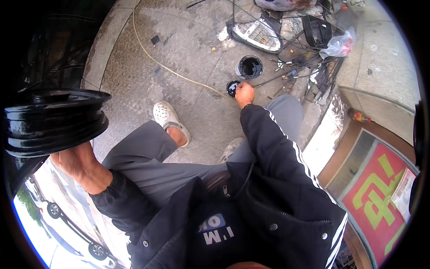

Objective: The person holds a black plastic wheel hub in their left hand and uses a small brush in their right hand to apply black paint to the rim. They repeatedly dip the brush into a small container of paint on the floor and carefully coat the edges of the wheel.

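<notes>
Head view: motorcycle-type wheel rim (56,127), glossy black, round, deeply grooved, at far left above left hand (75,163); fingers hidden behind the rim, grip not discernible. Right hand (244,93) low at centre, fingers curled, tips hidden, hold unclear, at edge of small round black vessel (228,88) with shiny contents. Just beyond: larger round can (238,67), dark glossy liquid inside. Alongside: thin pale-yellow hose (168,68), curved across stained, gritty paving (188,49).

the black wheel rim (56,127) hid part of the left hand (77,163); whether the right hand (244,93) held anything was too small to tell; a trouser leg (285,115) partly covered one clog (229,150).
</notes>
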Motion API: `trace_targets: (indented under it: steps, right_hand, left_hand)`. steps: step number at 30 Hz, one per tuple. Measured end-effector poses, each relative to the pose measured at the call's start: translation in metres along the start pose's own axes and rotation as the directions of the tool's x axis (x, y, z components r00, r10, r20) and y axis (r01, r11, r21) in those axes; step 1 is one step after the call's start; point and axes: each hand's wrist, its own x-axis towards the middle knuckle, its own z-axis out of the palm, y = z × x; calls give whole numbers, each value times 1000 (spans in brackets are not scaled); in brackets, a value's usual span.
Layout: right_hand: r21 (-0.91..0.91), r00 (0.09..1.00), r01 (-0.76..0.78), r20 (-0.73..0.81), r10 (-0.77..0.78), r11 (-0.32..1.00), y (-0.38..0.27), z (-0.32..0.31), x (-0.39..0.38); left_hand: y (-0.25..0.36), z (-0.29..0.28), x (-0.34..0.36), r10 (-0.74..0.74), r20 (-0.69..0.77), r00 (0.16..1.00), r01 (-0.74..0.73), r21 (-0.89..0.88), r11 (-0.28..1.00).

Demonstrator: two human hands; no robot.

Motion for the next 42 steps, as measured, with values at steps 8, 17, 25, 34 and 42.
trace_targets:
  steps: [8, 17, 25, 34, 42]
  right_hand:
    - [-100, 979, 170, 127, -157, 980, -15, 11, -3]
    - [-169, 959, 237, 196, -203, 957, -13, -6, -5]
    - [-335, 864, 464, 375, -335, 820, 4, -30, -2]
    - [-156, 944, 153, 315, -98, 976, 1, -72, 0]
    - [661, 838, -293, 525, -146, 691, -78, -176, -34]
  left_hand:
    - [6, -45, -11, 145, -62, 987, -127, 240, 962]
    - [-3, -6, -6, 91, -246, 965, -5, 331, 944]
    - [-23, 34, -6, 198, -253, 947, -49, 494, 868]
    - [-33, 58, -10, 175, -224, 959, -44, 491, 870]
    - [-45, 81, -12, 110, -230, 967, 2, 438, 899]
